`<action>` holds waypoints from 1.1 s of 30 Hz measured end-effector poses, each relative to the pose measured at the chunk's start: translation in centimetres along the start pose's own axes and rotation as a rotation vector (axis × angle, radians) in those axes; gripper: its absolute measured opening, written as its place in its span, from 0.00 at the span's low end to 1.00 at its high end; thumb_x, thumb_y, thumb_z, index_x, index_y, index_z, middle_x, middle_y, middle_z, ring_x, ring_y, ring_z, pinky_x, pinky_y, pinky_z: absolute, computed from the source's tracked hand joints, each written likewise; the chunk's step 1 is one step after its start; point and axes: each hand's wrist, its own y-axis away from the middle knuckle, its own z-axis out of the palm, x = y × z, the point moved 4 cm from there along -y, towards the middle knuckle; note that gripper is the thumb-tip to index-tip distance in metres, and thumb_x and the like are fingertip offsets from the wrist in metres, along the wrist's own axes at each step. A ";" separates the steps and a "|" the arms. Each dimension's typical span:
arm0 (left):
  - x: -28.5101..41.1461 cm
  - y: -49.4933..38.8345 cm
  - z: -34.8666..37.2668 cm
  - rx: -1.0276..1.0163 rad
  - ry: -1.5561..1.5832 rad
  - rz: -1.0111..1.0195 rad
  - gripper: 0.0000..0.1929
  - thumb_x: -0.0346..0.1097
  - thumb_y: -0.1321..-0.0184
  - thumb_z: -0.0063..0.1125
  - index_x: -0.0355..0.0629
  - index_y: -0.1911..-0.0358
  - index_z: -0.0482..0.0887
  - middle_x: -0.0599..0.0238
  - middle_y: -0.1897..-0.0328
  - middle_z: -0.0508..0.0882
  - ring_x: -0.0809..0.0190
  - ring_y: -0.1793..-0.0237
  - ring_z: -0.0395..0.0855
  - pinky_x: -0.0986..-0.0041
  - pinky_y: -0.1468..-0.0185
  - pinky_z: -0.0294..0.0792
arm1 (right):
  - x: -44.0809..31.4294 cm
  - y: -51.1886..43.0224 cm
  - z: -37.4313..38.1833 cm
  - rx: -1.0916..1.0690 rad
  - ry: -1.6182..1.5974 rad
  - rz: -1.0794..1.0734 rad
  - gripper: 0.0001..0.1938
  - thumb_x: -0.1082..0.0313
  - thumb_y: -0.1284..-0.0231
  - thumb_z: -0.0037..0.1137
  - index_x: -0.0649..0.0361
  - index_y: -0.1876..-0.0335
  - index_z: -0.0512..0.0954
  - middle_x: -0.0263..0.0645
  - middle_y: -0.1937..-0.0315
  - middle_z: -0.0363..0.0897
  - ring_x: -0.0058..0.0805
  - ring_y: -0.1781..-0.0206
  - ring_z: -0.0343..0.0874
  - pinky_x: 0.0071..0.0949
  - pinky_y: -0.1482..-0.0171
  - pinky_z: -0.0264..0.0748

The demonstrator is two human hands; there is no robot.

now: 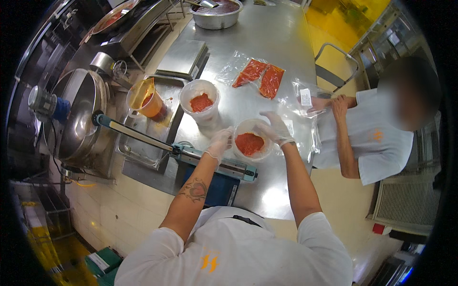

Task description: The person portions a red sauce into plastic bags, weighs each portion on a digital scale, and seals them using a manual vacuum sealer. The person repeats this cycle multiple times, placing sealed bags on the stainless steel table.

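In front of me stands a translucent plastic container [239, 151] with chunky red sauce [249, 143] inside. My left hand [219, 143], in a clear disposable glove, is at the container's left side with its fingers near the rim; its grip is unclear. Over the right rim is my gloved right hand [276, 128], thumb and fingers spread apart. A second translucent container [199, 85], holding similar sauce, stands beyond my left hand. Beside my left forearm lies the long arm of an impulse bag sealer [214, 161].
Two filled, flat plastic bags [272, 81] lie farther back on the steel table [264, 35]. A sauce-stained pitcher [145, 98] sits in a steel tray [137, 150] at left. At right, a co-worker [357, 125] handles a labelled clear bag [305, 97]. A metal pot [217, 19] stands at the far end.
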 end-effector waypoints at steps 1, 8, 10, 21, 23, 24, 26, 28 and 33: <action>0.4 -0.2 0.2 -0.014 -0.011 -0.009 0.23 0.59 0.20 0.59 0.47 0.40 0.89 0.68 0.47 0.91 0.63 0.50 0.87 0.67 0.42 0.76 | 0.0 -0.6 1.0 -0.102 -0.171 0.023 0.26 0.52 0.23 0.65 0.62 0.29 0.85 0.51 0.42 0.92 0.43 0.39 0.90 0.35 0.30 0.83; -0.1 -2.6 -0.5 0.005 0.042 -0.031 0.12 0.45 0.22 0.65 0.45 0.51 0.94 0.68 0.53 0.90 0.68 0.60 0.85 0.74 0.54 0.76 | -0.5 -1.2 4.0 -0.441 -0.395 0.269 0.19 0.68 0.17 0.57 0.59 0.27 0.85 0.41 0.37 0.92 0.30 0.39 0.88 0.30 0.31 0.82; 0.2 -2.7 -0.3 0.117 -0.044 0.055 0.12 0.43 0.23 0.65 0.42 0.54 0.93 0.67 0.55 0.90 0.67 0.62 0.84 0.72 0.57 0.75 | -0.7 -1.0 4.2 -0.436 -0.337 0.225 0.20 0.69 0.17 0.56 0.59 0.26 0.84 0.42 0.38 0.92 0.30 0.38 0.88 0.31 0.30 0.82; 5.0 5.4 4.9 0.328 -0.877 1.406 0.15 0.40 0.26 0.67 0.43 0.41 0.89 0.49 0.49 0.89 0.37 0.46 0.87 0.51 0.41 0.79 | -2.6 0.4 4.7 -0.008 -0.498 -0.087 0.22 0.80 0.33 0.65 0.60 0.33 0.85 0.43 0.43 0.88 0.40 0.38 0.88 0.34 0.33 0.83; 5.3 5.6 5.3 0.170 -0.723 1.436 0.16 0.41 0.24 0.66 0.43 0.40 0.88 0.51 0.48 0.90 0.37 0.48 0.88 0.51 0.40 0.79 | -2.8 0.6 4.1 0.067 -0.410 -0.095 0.18 0.79 0.35 0.67 0.60 0.39 0.86 0.44 0.47 0.87 0.42 0.42 0.88 0.35 0.37 0.84; 5.4 5.3 5.5 0.206 -0.812 1.381 0.15 0.41 0.25 0.66 0.43 0.41 0.88 0.52 0.50 0.90 0.38 0.49 0.88 0.50 0.42 0.79 | -2.9 0.6 3.7 0.119 -0.391 -0.083 0.16 0.78 0.35 0.68 0.60 0.42 0.86 0.45 0.49 0.87 0.43 0.45 0.88 0.36 0.38 0.84; 5.3 4.0 5.5 0.210 -0.949 1.096 0.15 0.42 0.24 0.64 0.44 0.41 0.88 0.53 0.53 0.90 0.38 0.51 0.89 0.48 0.46 0.80 | -3.7 0.8 2.8 0.199 -0.214 -0.170 0.14 0.78 0.37 0.70 0.59 0.47 0.86 0.45 0.52 0.86 0.46 0.49 0.87 0.38 0.43 0.85; 5.8 3.6 5.3 0.179 -0.838 1.077 0.17 0.47 0.22 0.60 0.45 0.39 0.87 0.52 0.52 0.91 0.37 0.50 0.90 0.47 0.47 0.80 | -4.4 1.1 1.7 0.264 -0.145 -0.163 0.11 0.68 0.35 0.73 0.58 0.49 0.86 0.47 0.56 0.86 0.50 0.55 0.87 0.45 0.51 0.85; 7.1 3.1 4.4 0.373 -0.561 0.575 0.26 0.59 0.16 0.48 0.47 0.33 0.84 0.40 0.45 0.92 0.31 0.46 0.90 0.46 0.42 0.79 | -5.9 3.5 0.1 -0.180 0.347 -0.027 0.19 0.48 0.25 0.67 0.58 0.51 0.88 0.53 0.62 0.89 0.56 0.56 0.91 0.53 0.51 0.88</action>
